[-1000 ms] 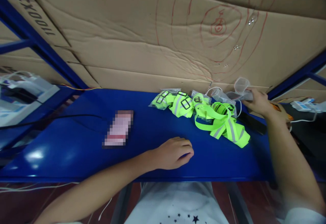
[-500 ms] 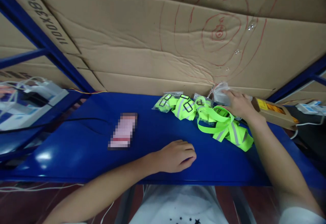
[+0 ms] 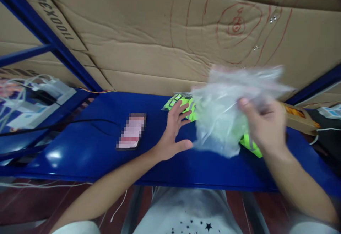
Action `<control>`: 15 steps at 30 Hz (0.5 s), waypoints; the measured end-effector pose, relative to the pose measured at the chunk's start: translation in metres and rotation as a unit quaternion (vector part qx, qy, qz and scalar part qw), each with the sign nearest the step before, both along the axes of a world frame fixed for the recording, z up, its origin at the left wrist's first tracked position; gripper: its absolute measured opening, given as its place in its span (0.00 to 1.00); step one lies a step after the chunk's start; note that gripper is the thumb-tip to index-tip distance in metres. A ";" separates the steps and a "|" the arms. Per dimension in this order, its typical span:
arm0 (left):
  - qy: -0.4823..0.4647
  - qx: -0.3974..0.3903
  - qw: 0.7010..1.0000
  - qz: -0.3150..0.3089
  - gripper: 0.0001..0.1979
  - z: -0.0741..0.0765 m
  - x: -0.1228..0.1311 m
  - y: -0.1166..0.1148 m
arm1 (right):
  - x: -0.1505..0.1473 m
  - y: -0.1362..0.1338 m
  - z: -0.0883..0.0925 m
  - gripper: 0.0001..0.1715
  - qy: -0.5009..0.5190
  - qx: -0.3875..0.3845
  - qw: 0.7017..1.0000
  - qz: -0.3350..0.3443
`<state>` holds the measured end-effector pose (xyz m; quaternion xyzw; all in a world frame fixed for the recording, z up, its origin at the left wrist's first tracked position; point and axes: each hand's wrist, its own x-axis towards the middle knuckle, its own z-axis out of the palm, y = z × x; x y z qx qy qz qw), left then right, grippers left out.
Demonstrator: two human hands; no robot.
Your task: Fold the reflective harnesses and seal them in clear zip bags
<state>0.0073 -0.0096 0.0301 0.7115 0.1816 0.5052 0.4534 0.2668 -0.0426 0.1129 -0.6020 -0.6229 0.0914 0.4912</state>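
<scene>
Clear plastic bags (image 3: 218, 113), blurred by motion, are pinched in my right hand (image 3: 266, 124) above the blue table; how many there are I cannot tell. Just left of the bags, my left hand (image 3: 174, 131) is raised with its fingers spread and nothing in it. Behind its fingertips lies a neon-yellow reflective strap bundle (image 3: 173, 101) with black buckles, partly in clear plastic. Another neon strap bundle (image 3: 252, 145) with a grey stripe shows below my right hand. The bags cover most of the other straps.
A phone (image 3: 131, 131) with a pixelated screen lies on the blue table (image 3: 93, 148) to the left. White power strips and cables (image 3: 42, 101) sit farther left. A cardboard box (image 3: 301, 118) stands at the right. Cardboard (image 3: 149, 38) with red rings walls the back.
My right hand has lifted the plastic bags from the back of the table and brought them forward. My left hand has risen from the table and opened towards them.
</scene>
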 end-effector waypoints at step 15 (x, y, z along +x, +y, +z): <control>0.354 0.296 0.884 -0.077 0.35 -0.009 0.007 -0.031 | -0.013 0.011 -0.110 0.34 -0.102 -0.236 0.951 0.174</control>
